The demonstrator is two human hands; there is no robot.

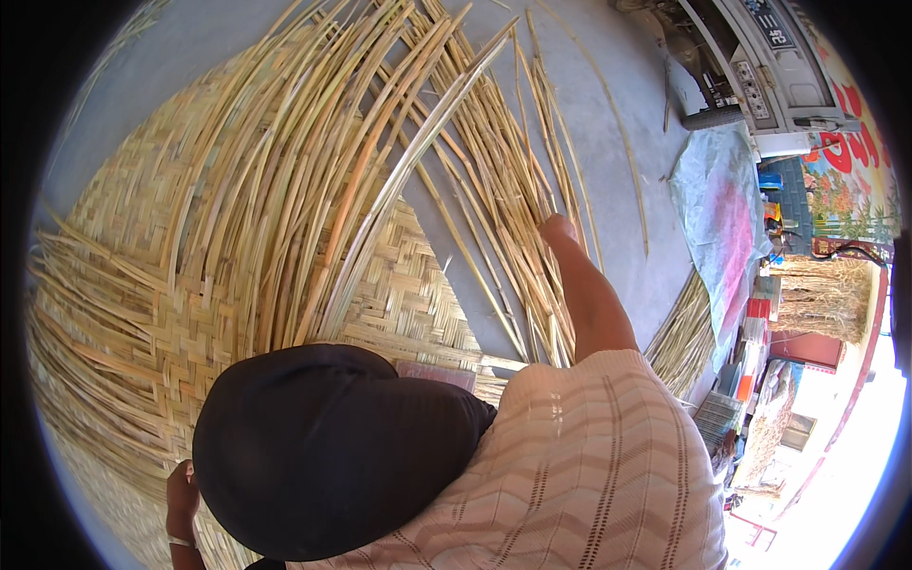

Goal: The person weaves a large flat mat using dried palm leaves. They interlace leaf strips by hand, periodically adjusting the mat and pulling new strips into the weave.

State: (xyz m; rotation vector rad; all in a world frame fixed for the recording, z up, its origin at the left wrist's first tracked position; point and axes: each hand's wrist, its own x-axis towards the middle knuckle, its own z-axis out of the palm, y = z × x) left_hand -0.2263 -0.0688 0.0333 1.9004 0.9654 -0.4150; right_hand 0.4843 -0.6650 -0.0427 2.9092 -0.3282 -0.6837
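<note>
My right arm reaches forward. Its hand (559, 228) is bent down over a long bundle of split reed strips (489, 142) on the floor; the fingers look curled round some of them. At the lower left, my left hand (181, 494), with a band at the wrist, is closed beside the strip ends at the edge of a woven mat (408, 275). What it pinches, if anything, is too small to make out. Many loose reed strips (285, 161) fan out over the mat's herringbone weave. A rounded black cloth shape (332, 446) hides the mat's near part.
A brownish-red flat piece (435, 374) lies at the mat's near edge. To the right are another reed bundle (682, 332) and a pale blue and pink plastic sheet (722, 204). A parked vehicle (760, 71) stands at the upper right, with assorted goods below it along the right side.
</note>
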